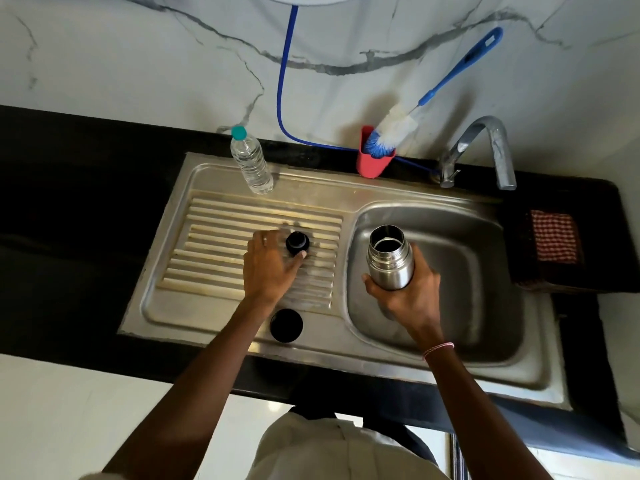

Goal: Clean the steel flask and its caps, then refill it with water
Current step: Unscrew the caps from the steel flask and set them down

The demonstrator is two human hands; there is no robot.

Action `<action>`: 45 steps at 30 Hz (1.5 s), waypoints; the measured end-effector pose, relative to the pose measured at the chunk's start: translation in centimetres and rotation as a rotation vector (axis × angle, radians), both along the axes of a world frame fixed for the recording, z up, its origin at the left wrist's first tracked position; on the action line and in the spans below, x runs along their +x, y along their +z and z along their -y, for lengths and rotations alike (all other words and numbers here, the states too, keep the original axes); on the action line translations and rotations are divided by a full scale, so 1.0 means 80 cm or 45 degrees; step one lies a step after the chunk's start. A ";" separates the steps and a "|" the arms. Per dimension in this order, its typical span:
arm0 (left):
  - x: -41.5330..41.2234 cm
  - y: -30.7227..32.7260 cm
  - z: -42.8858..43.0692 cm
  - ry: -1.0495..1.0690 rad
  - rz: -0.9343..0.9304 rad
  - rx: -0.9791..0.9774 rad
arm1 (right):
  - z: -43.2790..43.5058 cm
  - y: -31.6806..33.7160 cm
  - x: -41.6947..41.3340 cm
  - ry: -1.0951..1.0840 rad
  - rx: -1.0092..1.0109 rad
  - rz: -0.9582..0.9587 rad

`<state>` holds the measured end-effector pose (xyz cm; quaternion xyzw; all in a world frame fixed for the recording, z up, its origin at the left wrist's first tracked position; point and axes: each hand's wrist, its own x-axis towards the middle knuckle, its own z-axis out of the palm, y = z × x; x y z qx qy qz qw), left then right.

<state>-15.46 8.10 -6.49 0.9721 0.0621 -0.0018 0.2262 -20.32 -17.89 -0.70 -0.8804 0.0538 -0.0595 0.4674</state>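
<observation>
My right hand point(408, 296) grips the steel flask point(389, 258) round its lower body and holds it upright over the sink basin point(485, 278), its mouth uncapped. My left hand point(270, 265) pinches a small black inner cap point(297, 242) that sits on the ribbed drainboard point(214, 244). A larger black outer cap point(286, 325) lies on the drainboard's front rim, just beside my left forearm.
A clear plastic water bottle point(251, 162) with a teal lid stands at the drainboard's back. A red holder point(374, 161) holds a blue-and-white bottle brush point(394, 128). The tap point(485, 147) arches over the basin's back right. A checked cloth point(554, 237) lies on the black counter point(69, 188).
</observation>
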 end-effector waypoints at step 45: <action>-0.122 -0.069 0.059 -0.077 -0.092 0.155 | 0.093 -0.016 0.004 0.226 -0.309 -0.241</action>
